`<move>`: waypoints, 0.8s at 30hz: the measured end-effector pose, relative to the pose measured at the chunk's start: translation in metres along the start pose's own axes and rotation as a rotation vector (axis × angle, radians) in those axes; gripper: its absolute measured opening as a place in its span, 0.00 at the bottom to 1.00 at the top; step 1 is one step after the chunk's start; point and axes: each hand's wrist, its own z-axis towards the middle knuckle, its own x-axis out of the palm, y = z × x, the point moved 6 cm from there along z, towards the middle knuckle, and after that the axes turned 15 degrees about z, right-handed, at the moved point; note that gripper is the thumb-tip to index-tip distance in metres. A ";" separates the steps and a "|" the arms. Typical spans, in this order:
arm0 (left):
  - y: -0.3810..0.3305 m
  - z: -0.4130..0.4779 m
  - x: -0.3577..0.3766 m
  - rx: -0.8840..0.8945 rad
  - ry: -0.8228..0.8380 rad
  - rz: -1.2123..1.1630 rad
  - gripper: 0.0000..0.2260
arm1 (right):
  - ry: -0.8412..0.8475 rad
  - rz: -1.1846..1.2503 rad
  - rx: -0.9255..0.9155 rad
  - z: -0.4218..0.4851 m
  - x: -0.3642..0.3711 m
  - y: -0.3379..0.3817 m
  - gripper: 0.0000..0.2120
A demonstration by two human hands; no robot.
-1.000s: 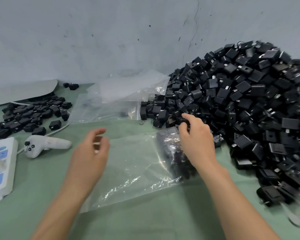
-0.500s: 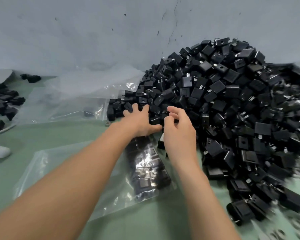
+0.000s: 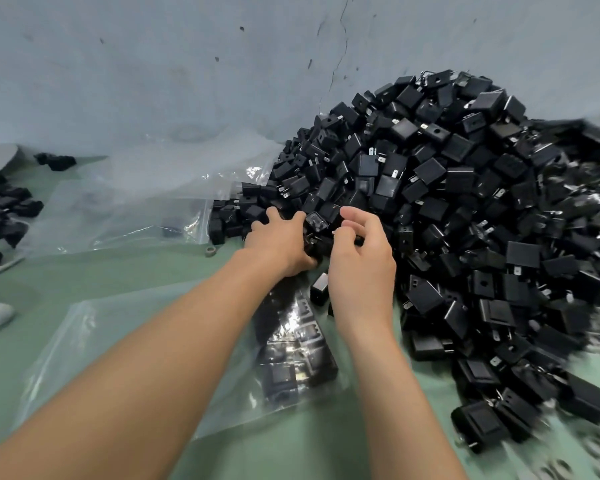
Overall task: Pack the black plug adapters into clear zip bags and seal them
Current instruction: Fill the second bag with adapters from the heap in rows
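My left hand [image 3: 279, 242] at the near-left edge of the adapter pile [image 3: 465, 209], fingers curled around adapters [image 3: 317, 248], right hand [image 3: 361, 265] just beside, fingertips pinching one adapter [image 3: 358, 241], zip bag [image 3: 118, 341] nearer me

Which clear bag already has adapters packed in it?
The near bag under the left forearm, black adapters bunched at one end; the bags by the wall look almost empty.

Plug adapters [image 3: 465, 202], right heap: black, silvery prongs.
Near zip bag [image 3: 84, 327]: clear, white glints, black adapters showing through.
Far bags [image 3: 136, 206]: clear, milky where layered.
Table [image 3: 291, 459]: pale green.
Wall [image 3: 153, 64]: pale blue-grey, dark specks, thin dark crack.
Small heap [image 3: 4, 209], far left: black.
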 end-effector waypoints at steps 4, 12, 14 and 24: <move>-0.005 -0.005 -0.001 0.019 -0.155 0.153 0.33 | -0.047 0.062 0.026 0.005 -0.007 0.001 0.13; -0.005 -0.003 -0.006 -0.026 -0.302 0.182 0.28 | -0.121 0.186 0.083 0.011 -0.020 -0.001 0.11; -0.009 0.001 -0.002 -0.019 -0.240 0.208 0.27 | -0.146 0.223 0.112 0.015 -0.024 -0.002 0.11; 0.028 0.004 -0.029 0.079 -0.323 -0.229 0.22 | -0.159 0.430 0.261 0.017 -0.034 -0.003 0.13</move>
